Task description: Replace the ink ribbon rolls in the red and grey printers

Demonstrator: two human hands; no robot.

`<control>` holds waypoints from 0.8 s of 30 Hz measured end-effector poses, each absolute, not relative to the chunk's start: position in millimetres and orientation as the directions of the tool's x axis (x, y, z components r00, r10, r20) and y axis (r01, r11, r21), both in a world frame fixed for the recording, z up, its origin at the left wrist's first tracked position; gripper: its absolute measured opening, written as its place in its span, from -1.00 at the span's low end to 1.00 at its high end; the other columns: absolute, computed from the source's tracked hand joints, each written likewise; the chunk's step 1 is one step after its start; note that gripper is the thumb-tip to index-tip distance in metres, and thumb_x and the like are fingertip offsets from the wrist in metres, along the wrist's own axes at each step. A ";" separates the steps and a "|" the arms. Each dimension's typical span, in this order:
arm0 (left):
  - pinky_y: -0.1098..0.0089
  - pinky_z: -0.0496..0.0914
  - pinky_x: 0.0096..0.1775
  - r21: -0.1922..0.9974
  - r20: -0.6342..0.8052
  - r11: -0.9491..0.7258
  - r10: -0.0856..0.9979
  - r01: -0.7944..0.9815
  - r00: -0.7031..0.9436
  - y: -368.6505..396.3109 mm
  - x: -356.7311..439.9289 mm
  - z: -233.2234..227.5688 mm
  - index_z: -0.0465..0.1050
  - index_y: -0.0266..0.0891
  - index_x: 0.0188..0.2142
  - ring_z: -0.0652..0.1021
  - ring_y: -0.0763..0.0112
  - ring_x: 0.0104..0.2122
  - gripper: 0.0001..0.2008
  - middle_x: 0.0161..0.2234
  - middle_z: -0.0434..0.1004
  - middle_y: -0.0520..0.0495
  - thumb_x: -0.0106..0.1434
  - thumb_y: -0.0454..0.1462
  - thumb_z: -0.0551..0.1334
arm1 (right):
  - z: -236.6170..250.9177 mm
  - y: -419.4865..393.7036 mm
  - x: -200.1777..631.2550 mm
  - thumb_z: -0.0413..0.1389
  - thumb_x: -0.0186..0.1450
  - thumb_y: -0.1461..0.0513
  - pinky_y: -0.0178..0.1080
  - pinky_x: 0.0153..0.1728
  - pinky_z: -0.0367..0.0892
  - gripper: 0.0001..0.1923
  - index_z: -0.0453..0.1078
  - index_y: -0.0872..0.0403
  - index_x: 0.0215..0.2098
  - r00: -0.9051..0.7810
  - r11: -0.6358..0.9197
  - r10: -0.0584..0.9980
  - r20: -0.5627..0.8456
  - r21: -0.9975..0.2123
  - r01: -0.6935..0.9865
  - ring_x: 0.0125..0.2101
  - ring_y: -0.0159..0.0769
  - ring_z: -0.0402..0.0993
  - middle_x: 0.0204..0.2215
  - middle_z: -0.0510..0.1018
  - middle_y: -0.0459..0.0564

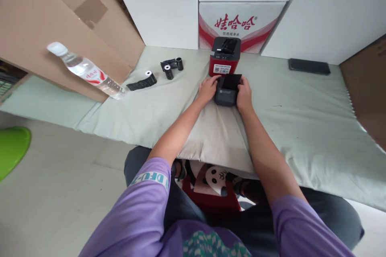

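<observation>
A small black printer-like device [225,97] sits on the cloth-covered surface in front of me, a flat black sheet or flap [231,81] rising at its top. My left hand [207,89] grips its left side with the fingers curled round the edge. On the other side, my right hand [244,93] is closed against the right edge, its thumb and fingers by the black sheet. Right behind stands a red and black printer-like box [224,56] with a white label on its front. The undersides of my fingers are hidden.
To the left lie rolls of black paper, one partly unrolled [143,83] and others behind it [169,72]. A water bottle [90,72] leans by a big cardboard box [75,19]. A phone-like black slab [309,66] lies right. White cartons [163,17] line the back.
</observation>
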State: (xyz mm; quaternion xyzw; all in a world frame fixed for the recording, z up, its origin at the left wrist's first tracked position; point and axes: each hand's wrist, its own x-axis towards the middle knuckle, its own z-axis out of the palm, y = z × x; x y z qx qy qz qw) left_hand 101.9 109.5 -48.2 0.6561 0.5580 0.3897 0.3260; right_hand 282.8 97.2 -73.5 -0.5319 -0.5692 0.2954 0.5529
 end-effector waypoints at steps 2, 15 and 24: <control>-0.10 -0.05 0.51 0.848 0.146 -0.164 0.986 0.504 0.075 109.2 101.4 -47.2 0.58 0.02 0.19 0.38 0.08 0.39 -0.57 0.21 0.62 -0.06 0.46 -0.31 0.10 | -75.2 100.3 285.5 -0.06 0.29 0.08 0.14 0.39 0.31 -0.48 0.36 0.02 0.16 0.187 0.258 0.933 0.309 -0.932 0.253 0.25 -0.10 0.49 0.19 0.58 0.11; -0.05 -0.54 0.52 0.844 0.076 -0.147 0.985 0.515 0.156 103.8 103.9 -46.5 0.47 0.04 0.30 0.17 0.21 0.55 -0.50 0.40 0.43 0.03 0.49 -0.34 0.02 | -91.5 110.9 288.0 -0.10 0.33 0.13 0.11 0.14 0.53 -0.71 0.29 0.00 -0.04 0.373 0.271 0.865 0.335 -0.938 0.215 -0.02 -0.14 0.64 -0.02 0.59 0.14; -0.12 -0.52 0.51 0.871 0.063 -0.141 0.982 0.470 0.178 107.6 102.6 -50.0 0.46 0.08 0.29 0.06 0.16 0.58 -0.52 0.32 0.53 0.04 0.46 -0.33 0.09 | -95.0 113.7 293.2 -0.13 0.38 0.10 0.16 0.08 0.55 -0.69 0.30 -0.02 -0.01 0.469 0.207 0.808 0.357 -0.917 0.340 -0.01 -0.10 0.59 -0.03 0.52 0.14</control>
